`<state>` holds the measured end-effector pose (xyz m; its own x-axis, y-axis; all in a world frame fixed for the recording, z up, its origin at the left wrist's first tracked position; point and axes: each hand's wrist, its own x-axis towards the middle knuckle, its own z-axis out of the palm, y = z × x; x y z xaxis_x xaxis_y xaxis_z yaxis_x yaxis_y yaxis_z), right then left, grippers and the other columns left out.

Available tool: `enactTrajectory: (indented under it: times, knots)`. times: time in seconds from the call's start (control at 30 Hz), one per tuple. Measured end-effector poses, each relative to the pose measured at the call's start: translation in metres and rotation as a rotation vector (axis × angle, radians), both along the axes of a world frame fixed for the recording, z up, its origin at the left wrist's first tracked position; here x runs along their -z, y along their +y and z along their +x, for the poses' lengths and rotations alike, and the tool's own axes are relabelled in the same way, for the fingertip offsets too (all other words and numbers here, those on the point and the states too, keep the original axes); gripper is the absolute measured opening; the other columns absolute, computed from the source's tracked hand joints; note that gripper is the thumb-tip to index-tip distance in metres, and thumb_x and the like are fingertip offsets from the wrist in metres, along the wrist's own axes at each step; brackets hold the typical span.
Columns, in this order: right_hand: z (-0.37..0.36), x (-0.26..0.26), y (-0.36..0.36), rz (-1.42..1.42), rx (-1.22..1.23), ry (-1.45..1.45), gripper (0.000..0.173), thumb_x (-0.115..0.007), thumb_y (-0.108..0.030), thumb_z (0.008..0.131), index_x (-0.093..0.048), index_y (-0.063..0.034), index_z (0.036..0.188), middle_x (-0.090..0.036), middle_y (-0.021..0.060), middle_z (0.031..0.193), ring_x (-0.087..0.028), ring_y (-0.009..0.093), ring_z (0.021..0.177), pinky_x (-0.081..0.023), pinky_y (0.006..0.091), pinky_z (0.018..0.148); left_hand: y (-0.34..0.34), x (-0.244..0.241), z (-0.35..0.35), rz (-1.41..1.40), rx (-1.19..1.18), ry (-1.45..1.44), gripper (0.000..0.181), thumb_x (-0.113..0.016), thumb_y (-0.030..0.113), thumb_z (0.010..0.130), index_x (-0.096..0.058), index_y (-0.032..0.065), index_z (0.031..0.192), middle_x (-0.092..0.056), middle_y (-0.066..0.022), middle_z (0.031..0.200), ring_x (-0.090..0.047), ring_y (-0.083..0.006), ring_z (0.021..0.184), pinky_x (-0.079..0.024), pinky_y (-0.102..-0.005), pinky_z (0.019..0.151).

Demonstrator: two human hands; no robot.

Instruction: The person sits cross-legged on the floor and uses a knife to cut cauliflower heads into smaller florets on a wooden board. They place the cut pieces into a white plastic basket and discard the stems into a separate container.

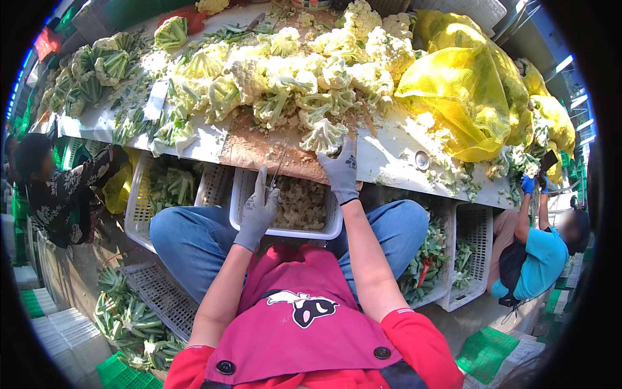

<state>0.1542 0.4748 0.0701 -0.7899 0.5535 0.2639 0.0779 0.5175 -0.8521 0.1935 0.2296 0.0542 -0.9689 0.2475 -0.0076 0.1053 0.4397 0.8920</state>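
A thin-bladed knife (277, 170) is gripped in my grey-gloved left hand (260, 209), its blade pointing up past the table's front edge. My right hand (339, 167), gloved the same way, holds a pale cauliflower piece (324, 137) above a brown board (262, 148). Below the table edge, between my knees, sits a white plastic basin (291, 233) with small cauliflower florets (301, 204) in it. Many cut cauliflower pieces (282, 80) are heaped on the table just beyond the board.
Yellow mesh bags (457, 92) stand at the table's right. Leafy cauliflower heads (112, 65) lie at the far left. Crates (474, 267) of leaves flank my knees, and cut leaves (131, 316) lie at lower left. A person (58, 189) works at left, another (539, 257) at right.
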Motion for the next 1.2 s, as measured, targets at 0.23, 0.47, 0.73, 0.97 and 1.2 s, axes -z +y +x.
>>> enactTrajectory:
  times: [0.23, 0.47, 0.73, 0.97, 1.2]
  knots:
    - [0.016, 0.004, -0.007, 0.004, -0.063, -0.022, 0.034, -0.076, -0.015, 0.084, -0.063, -0.0007, 0.112, -0.067, 0.0097, 0.096, -0.063, 0.019, 0.086, -0.051, 0.031, 0.082, 0.033, -0.036, -0.028, 0.002, 0.043, -0.122, 0.062, -0.055, 0.028, 0.105, -0.03, 0.0174, 0.16, -0.068, -0.016, 0.087, -0.068, -0.0354, 0.079, -0.052, -0.0457, 0.075]
    - [0.047, -0.019, -0.027, -0.049, -0.216, -0.296, 0.045, -0.083, -0.02, 0.081, -0.063, -0.0023, 0.117, -0.065, 0.0088, 0.099, -0.063, 0.021, 0.087, -0.051, 0.0319, 0.079, 0.017, -0.035, -0.017, 0.139, -0.064, -0.196, 0.059, -0.056, 0.019, 0.105, -0.034, 0.018, 0.16, -0.058, -0.0015, 0.078, -0.054, -0.007, 0.064, -0.047, -0.0243, 0.056]
    - [-0.007, -0.001, 0.01, -0.172, -0.367, -0.441, 0.087, -0.093, -0.027, 0.065, -0.053, 0.0042, 0.135, -0.063, 0.0242, 0.128, -0.066, 0.031, 0.113, -0.053, 0.0388, 0.095, 0.039, -0.047, -0.018, 0.388, -0.198, -0.462, 0.061, -0.061, 0.023, 0.104, -0.035, 0.0106, 0.157, -0.055, 0.0026, 0.076, -0.049, -0.0045, 0.057, -0.041, -0.0206, 0.05]
    - [0.002, 0.013, -0.034, -0.041, -0.224, -0.254, 0.091, -0.091, -0.032, 0.061, -0.051, -0.0015, 0.136, -0.057, 0.0228, 0.124, -0.054, 0.038, 0.117, -0.047, 0.0427, 0.102, 0.062, -0.003, -0.049, 0.607, -0.262, -0.675, 0.012, -0.063, 0.022, 0.104, -0.062, 0.0107, 0.107, -0.056, 0.004, 0.063, -0.047, -0.006, 0.043, -0.035, -0.0235, 0.038]
    - [-0.001, 0.003, -0.055, 0.079, -0.226, -0.052, 0.078, -0.085, -0.018, 0.066, -0.049, -0.0026, 0.134, -0.05, 0.0227, 0.125, -0.051, 0.04, 0.115, -0.047, 0.0451, 0.101, 0.044, 0.017, -0.057, 0.655, -0.264, -0.538, 0.024, -0.056, 0.025, 0.107, -0.06, 0.0096, 0.125, -0.058, 0.0016, 0.068, -0.053, -0.0076, 0.051, -0.042, -0.0251, 0.046]
